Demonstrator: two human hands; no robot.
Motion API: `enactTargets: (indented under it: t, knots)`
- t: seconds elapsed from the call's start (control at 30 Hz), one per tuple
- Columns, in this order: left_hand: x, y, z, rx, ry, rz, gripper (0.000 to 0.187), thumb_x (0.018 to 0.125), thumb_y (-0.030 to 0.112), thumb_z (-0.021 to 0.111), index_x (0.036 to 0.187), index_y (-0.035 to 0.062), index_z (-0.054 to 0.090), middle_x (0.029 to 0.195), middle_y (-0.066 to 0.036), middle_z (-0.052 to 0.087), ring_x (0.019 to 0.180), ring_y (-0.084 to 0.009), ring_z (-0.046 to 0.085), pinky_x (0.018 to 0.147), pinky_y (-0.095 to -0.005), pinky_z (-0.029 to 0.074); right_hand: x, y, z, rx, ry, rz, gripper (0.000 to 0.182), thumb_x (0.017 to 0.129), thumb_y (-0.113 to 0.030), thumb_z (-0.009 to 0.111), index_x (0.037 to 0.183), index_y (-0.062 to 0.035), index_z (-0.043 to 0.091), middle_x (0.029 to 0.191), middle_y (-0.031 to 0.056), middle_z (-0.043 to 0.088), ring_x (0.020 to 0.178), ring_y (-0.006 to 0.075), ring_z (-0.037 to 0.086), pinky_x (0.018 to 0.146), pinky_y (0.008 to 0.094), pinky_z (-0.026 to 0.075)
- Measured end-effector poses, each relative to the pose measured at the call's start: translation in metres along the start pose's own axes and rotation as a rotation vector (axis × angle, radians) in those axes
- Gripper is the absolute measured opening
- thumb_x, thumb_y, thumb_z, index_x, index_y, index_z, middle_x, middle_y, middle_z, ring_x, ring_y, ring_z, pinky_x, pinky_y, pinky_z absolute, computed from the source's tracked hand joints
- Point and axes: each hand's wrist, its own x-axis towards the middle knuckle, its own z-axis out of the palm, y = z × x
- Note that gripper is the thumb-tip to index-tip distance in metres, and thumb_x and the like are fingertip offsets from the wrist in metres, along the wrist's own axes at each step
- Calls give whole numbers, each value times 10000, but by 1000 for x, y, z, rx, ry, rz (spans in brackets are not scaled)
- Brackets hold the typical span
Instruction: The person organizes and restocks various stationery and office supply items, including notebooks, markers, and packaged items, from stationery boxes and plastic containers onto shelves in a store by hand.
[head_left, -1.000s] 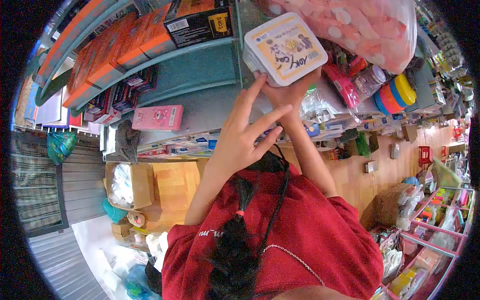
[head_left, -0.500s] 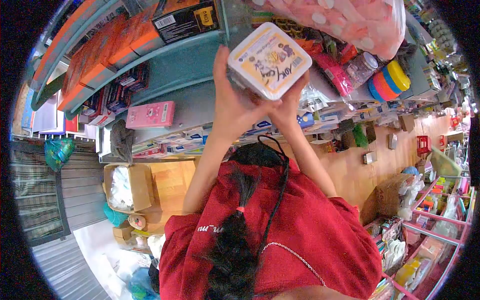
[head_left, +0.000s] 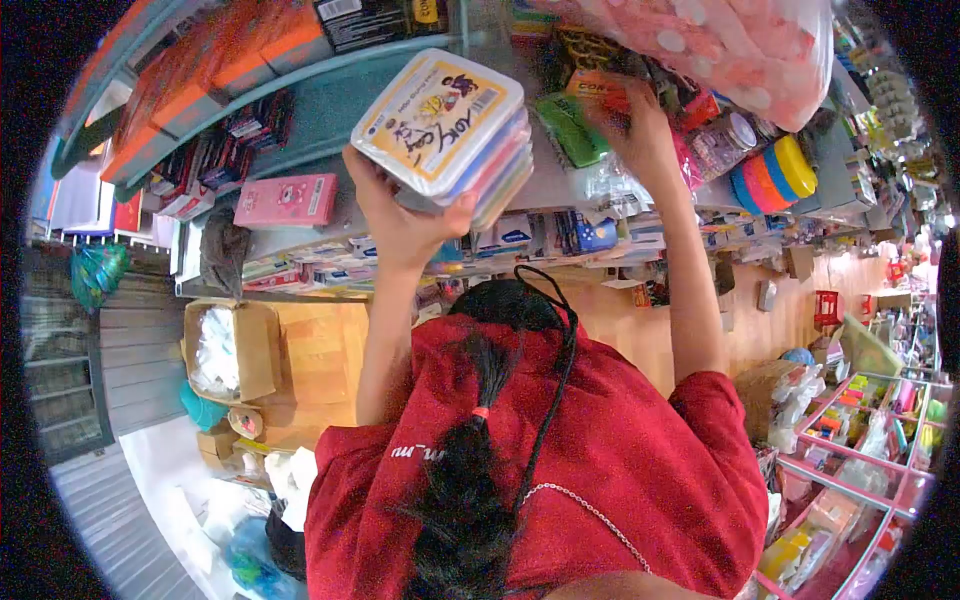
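My left hand (head_left: 410, 215) grips a stack of square plastic tubs (head_left: 440, 125) from below and the side, with the thumb at its near corner. A white lid with a yellow-bordered printed label tops the stack, and blue, pink and green layers show down its side. My right hand (head_left: 645, 135) reaches over the shelf, its blurred fingertips at an orange-and-black packet (head_left: 598, 85). A green packet (head_left: 573, 130) lies just left of these fingers, and crinkled clear wrapping (head_left: 612, 185) lies below them.
A pink box (head_left: 285, 201) rests on the shelf at left, below rows of orange boxes (head_left: 215, 65). To the right stand a clear jar (head_left: 722, 140) and yellow, pink and blue round tubs (head_left: 775, 175). A pink dotted bag (head_left: 710, 45) hangs above. An open carton (head_left: 258, 345) stands on the floor.
My right hand has let go of the tub stack and moved right to the packets on the shelf. My left hand has carried the stack to the left, and its coloured side now shows.
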Motion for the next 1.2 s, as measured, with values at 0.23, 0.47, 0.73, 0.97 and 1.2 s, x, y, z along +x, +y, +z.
enactTargets:
  t: [0.23, 0.47, 0.73, 0.97, 1.2]
  knots:
    - [-1, -6, -5, 173, -2, 78, 915, 481, 342, 858, 1173, -13, 376, 1064, -157, 538, 973, -248, 564, 854, -348, 450, 34, 64, 32, -462, 31, 33, 659, 748, -364, 703, 1183, 46, 427, 1034, 282, 584, 990, 404, 560, 843, 479, 456]
    - [2, -12, -6, 327, 11, 62, 977, 476, 385, 846, 1238, 5, 368, 1063, -195, 611, 948, -313, 635, 815, -387, 505, 50, 95, 40, -334, -66, -68, 560, 774, -202, 664, 1266, -33, 454, 1132, 250, 573, 1039, 407, 556, 889, 448, 450]
    - [1, -14, -2, 346, 56, 81, 996, 484, 431, 824, 1265, 8, 374, 1092, -193, 600, 969, -316, 630, 834, -380, 502, 54, 80, 34, -252, -13, -273, 455, 771, -43, 602, 1221, -69, 537, 1131, 210, 594, 1025, 384, 572, 885, 425, 458]
    - [-2, -15, 1, 334, 53, 71, 1003, 482, 431, 823, 1270, 7, 369, 1101, -195, 595, 972, -318, 627, 829, -378, 505, 48, 70, 24, -301, 27, -276, 418, 777, -67, 617, 1192, -65, 563, 1056, 226, 608, 943, 392, 591, 827, 442, 470]
    - [-4, -14, 1, 387, 33, 121, 1027, 477, 426, 830, 1278, -1, 350, 1094, -191, 599, 965, -321, 630, 816, -383, 510, 43, 58, 14, -270, 31, -231, 428, 778, -74, 617, 1200, -48, 556, 1075, 217, 606, 990, 394, 568, 868, 449, 447]
